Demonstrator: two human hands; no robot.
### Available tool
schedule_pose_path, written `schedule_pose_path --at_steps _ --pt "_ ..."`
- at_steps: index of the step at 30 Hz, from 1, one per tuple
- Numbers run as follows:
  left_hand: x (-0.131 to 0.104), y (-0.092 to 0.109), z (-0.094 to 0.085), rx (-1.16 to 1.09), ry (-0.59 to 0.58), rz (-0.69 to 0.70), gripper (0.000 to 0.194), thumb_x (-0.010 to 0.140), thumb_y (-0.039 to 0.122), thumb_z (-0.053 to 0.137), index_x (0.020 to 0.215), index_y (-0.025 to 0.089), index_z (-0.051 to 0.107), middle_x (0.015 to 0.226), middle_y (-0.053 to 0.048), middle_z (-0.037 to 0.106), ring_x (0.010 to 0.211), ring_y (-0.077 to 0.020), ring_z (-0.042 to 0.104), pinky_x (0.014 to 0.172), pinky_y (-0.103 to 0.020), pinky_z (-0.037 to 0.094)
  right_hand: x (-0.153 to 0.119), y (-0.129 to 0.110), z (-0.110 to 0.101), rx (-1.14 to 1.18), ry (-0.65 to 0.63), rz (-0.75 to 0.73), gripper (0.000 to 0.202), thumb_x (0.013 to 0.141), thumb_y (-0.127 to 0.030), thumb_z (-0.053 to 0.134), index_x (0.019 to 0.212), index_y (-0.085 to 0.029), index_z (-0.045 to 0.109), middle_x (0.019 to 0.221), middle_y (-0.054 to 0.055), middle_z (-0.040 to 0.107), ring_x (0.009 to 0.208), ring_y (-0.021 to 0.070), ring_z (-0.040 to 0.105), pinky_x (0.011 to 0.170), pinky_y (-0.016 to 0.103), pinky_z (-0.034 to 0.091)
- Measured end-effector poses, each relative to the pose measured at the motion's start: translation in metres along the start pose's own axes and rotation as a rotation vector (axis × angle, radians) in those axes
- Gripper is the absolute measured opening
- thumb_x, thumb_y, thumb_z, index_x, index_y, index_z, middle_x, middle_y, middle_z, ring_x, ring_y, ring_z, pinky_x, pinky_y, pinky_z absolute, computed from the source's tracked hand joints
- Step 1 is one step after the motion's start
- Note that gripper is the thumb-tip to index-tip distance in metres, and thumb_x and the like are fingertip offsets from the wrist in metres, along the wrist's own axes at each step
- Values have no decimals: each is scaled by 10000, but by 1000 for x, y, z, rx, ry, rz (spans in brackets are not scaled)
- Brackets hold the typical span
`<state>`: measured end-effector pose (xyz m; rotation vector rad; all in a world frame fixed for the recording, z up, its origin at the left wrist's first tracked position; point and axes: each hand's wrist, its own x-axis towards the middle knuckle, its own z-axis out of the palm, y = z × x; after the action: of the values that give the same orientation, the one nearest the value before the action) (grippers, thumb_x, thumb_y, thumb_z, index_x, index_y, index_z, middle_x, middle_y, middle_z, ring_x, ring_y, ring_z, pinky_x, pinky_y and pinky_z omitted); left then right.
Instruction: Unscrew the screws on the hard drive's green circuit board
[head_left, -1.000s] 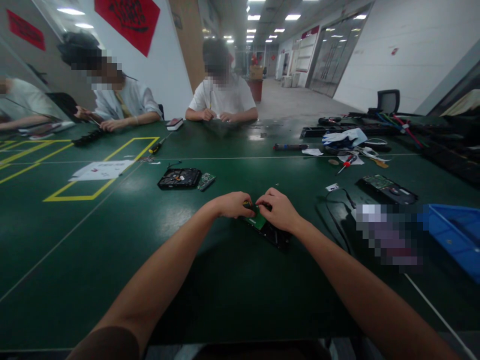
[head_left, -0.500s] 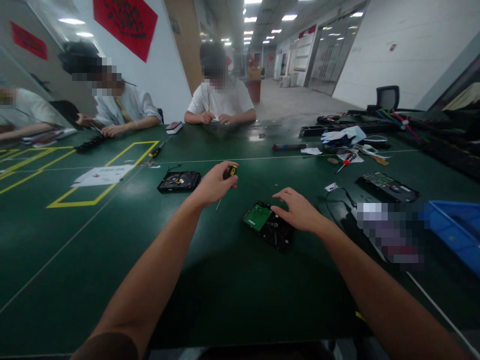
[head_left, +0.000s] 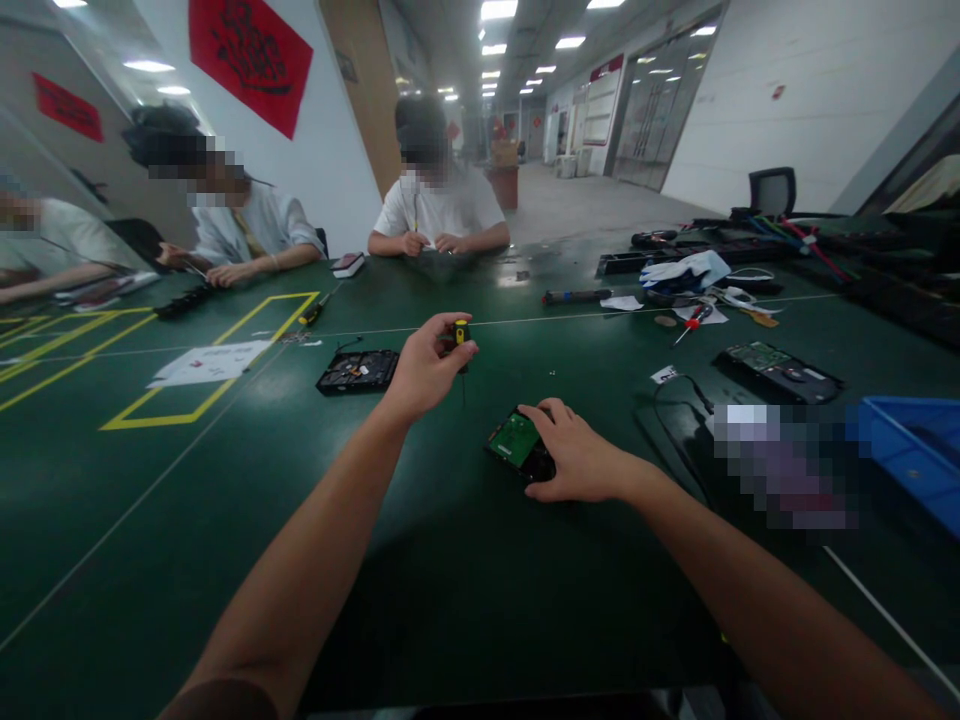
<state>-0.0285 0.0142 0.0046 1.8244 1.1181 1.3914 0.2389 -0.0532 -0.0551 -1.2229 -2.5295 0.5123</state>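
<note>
The left hand (head_left: 431,365) gripped a yellow-and-black screwdriver (head_left: 461,331), shaft down, above the green table (head_left: 450,560). The right hand (head_left: 581,455) held the hard drive (head_left: 514,440) in a wide span, the green circuit-board end protruding beyond thumb and fingers, on the tabletop.

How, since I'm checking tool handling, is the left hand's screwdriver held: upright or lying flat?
Upright: the screwdriver has its yellow-and-black handle in the left hand, with its thin shaft pointing down.
</note>
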Motion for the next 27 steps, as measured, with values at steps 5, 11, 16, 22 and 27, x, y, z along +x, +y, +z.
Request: schedule_pose_path --at_steps 5,11,16,22,27 --pt "1 -2 0 11 52 40 414 882 240 715 1281 172 629 1112 -82 700 904 -166 713 838 -305 601 7 8 -4 23 15 -128 919 749 -483 863 1543 -305 435 1583 134 319 1339 374 487 1106 552 437" --pt "3 0 -4 42 83 50 414 888 213 714 1288 163 623 1118 -88 715 906 -163 717 860 -309 595 12 10 -2 -58 38 -252 586 880 -417 764 1432 -328 591 1577 93 419 1425 376 398 1165 618 322" --pt "1 0 0 60 37 50 400 900 209 701 1290 162 624 1096 -83 713 896 -165 713 849 -320 600 12 9 -1 -82 36 -257 550 908 -417 729 1433 -322 596 1536 99 467 1414 369 406 1161 627 320" --pt "-3 -2 12 119 -14 49 402 900 186 697 1295 168 625 1092 -82 715 902 -165 706 853 -321 591 12 10 0 -74 46 -259 574 882 -399 749 1430 -321 594 1500 106 498 1395 369 417 1142 631 340" --pt "-5 -4 16 152 -23 30 406 900 187 695 1299 171 624 1062 -77 717 894 -172 704 846 -327 588 12 10 0 -53 59 -261 571 869 -396 762 1414 -322 610 1486 107 512 1382 368 430 1132 628 356"
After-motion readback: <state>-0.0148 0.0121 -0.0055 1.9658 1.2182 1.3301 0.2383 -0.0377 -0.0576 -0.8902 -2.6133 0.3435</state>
